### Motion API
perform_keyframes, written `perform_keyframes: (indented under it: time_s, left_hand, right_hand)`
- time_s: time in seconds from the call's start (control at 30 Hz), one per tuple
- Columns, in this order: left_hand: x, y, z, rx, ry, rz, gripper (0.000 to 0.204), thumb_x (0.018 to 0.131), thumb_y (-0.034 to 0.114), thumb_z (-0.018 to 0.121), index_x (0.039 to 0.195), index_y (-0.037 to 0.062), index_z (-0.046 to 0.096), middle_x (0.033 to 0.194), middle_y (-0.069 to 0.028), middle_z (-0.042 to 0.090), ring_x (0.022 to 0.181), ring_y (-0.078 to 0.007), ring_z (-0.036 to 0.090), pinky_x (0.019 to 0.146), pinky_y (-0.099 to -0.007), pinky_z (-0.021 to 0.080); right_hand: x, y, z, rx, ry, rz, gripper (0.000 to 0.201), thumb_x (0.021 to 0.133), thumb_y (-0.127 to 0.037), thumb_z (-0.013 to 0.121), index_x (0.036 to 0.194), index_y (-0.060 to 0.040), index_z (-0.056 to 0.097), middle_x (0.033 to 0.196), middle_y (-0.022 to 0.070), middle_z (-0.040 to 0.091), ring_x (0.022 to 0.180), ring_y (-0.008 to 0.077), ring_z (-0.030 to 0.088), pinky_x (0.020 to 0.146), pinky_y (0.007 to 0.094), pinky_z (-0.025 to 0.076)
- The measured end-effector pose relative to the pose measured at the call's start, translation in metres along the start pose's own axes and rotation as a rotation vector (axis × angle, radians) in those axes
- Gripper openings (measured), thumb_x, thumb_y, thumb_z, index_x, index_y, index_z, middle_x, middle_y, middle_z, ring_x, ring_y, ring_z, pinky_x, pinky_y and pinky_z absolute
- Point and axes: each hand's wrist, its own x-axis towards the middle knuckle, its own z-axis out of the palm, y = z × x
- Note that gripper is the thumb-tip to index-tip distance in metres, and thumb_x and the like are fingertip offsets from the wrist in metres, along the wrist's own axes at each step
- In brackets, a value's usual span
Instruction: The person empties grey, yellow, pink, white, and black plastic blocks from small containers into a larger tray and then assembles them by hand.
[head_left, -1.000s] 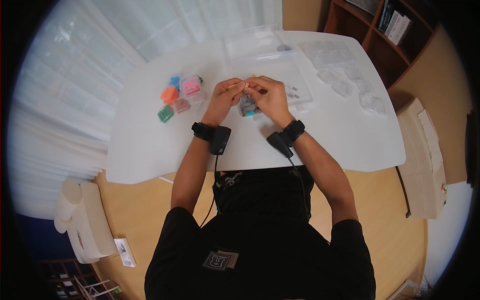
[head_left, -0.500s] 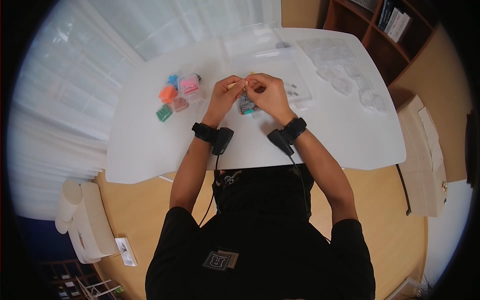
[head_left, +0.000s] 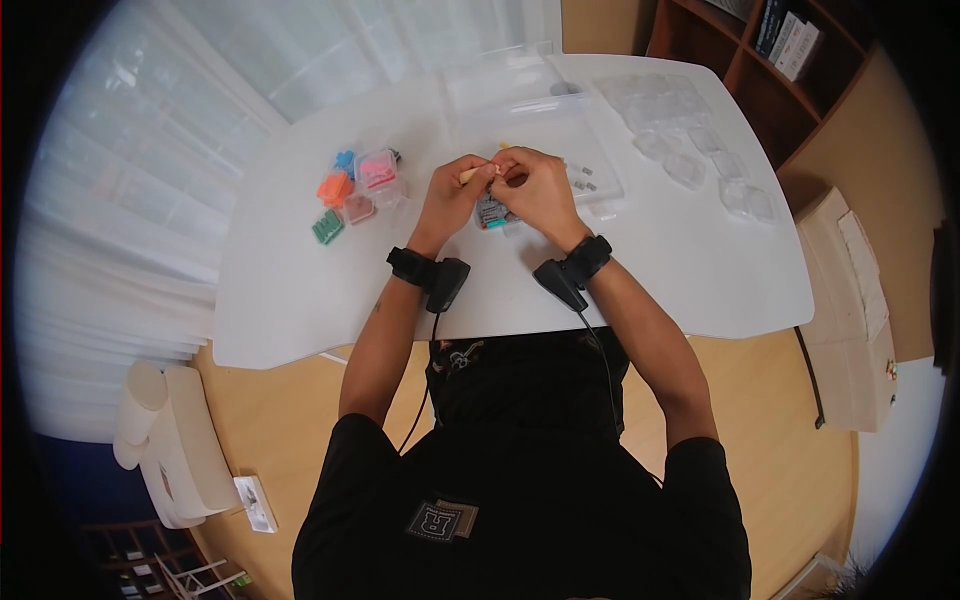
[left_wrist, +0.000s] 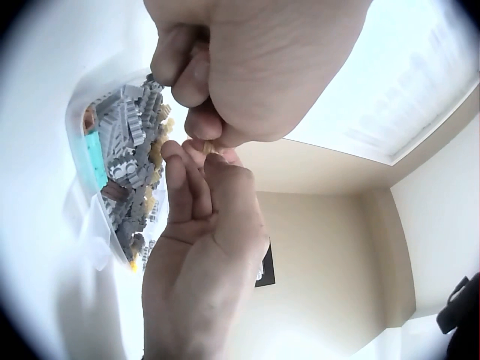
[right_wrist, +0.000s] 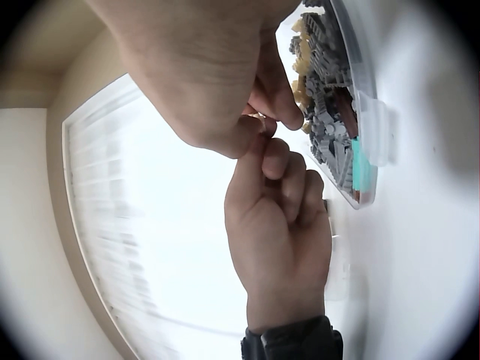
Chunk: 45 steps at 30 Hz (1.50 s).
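Observation:
In the head view my left hand [head_left: 452, 200] and right hand [head_left: 543, 192] meet fingertip to fingertip over a clear box of mixed building bricks [head_left: 492, 212]. A small tan building brick [head_left: 467, 176] shows in the left hand's grip. Between the two hands' fingertips, the left wrist view shows a tan bit [left_wrist: 208, 148], pinched by the right thumb and finger; most of it is hidden by fingers. Grey, tan and brown bricks fill the box, along with a teal brick [left_wrist: 94, 159] at one side.
Small clear cases with pink bricks [head_left: 378, 166], orange bricks [head_left: 334, 189] and green bricks [head_left: 327, 227] stand at the left of the white table [head_left: 400, 310]. Clear empty cases [head_left: 683, 172] lie at the right. A large clear lidded box [head_left: 590, 130] stands open behind the hands.
The hands stay joined over the box. My left hand has turned and shifted slightly, and more of the tan brick in it shows.

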Motion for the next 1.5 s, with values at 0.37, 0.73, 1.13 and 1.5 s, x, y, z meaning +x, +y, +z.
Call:
perform_keyframes:
  time_s: [0.37,0.73,1.13,1.5]
  left_hand:
    - [-0.001,0.003,0.005,0.069,0.043,0.005,0.023,0.093,0.022,0.058,0.093,-0.0006,0.064,0.065,0.0036,0.051,0.06,-0.003,0.042,0.054,-0.0195,0.034]
    - [-0.001,0.007,0.0,0.0,0.084,-0.043,0.031,0.094,0.026,0.055,0.112,0.0029,0.065,0.063,0.0052,0.046,0.054,-0.0011,0.035,0.047,-0.0188,0.026]
    - [-0.006,0.03,0.001,-0.235,-0.048,-0.215,0.036,0.098,0.019,0.043,0.13,0.0041,0.051,0.07,0.0056,0.046,0.054,-0.0011,0.031,0.047,-0.0166,0.02]
    - [-0.001,0.015,-0.001,-0.19,-0.09,-0.142,0.021,0.098,0.023,0.047,0.1,0.0047,0.057,0.067,0.0043,0.048,0.051,0.0002,0.033,0.046,-0.0167,0.023]
  right_hand:
    - [0.001,-0.002,-0.001,-0.07,0.044,0.09,0.017,0.073,0.002,0.058,0.087,0.0003,0.066,0.077,0.0155,0.066,0.061,0.0247,0.064,0.06,0.0325,0.05]
    - [0.007,0.005,-0.011,-0.033,0.111,0.021,0.024,0.076,0.006,0.053,0.095,-0.0016,0.067,0.089,0.0122,0.066,0.06,0.0216,0.061,0.06,0.0291,0.049]
    - [0.002,-0.004,-0.009,0.158,-0.148,0.161,0.016,0.081,-0.008,0.067,0.095,0.0004,0.065,0.069,0.002,0.061,0.052,0.0046,0.05,0.049,0.0217,0.041]
    - [0.008,0.003,-0.015,0.528,-0.233,0.322,0.008,0.087,-0.007,0.061,0.086,-0.002,0.055,0.065,0.0022,0.057,0.052,0.0066,0.052,0.047,0.0196,0.039]
